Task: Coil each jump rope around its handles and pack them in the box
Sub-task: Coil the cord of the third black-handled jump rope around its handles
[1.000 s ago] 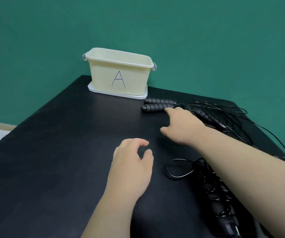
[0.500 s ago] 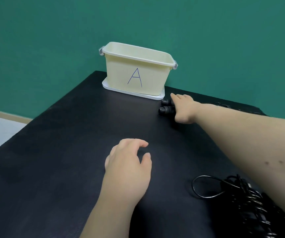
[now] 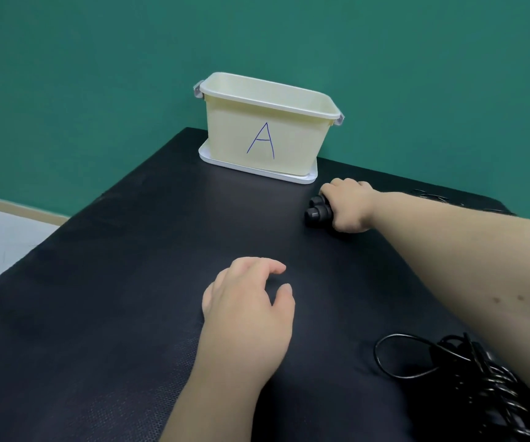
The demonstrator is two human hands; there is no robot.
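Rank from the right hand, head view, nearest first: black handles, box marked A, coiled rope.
1. black handles: gripped in the right hand.
2. box marked A: just beyond the hand, to its left.
3. coiled rope: at the near right of the table, close to the person.

One wide-angle view is taken from head height, tilted forward and down over a black table (image 3: 97, 314). The left hand (image 3: 244, 301) is seen close, low in the centre; the right hand (image 3: 350, 208), gripping jump rope handles (image 3: 316, 213), is seen farther off, right of centre. The box (image 3: 267, 138) is framed at upper centre, at the table's far edge, against a green wall (image 3: 97, 59).
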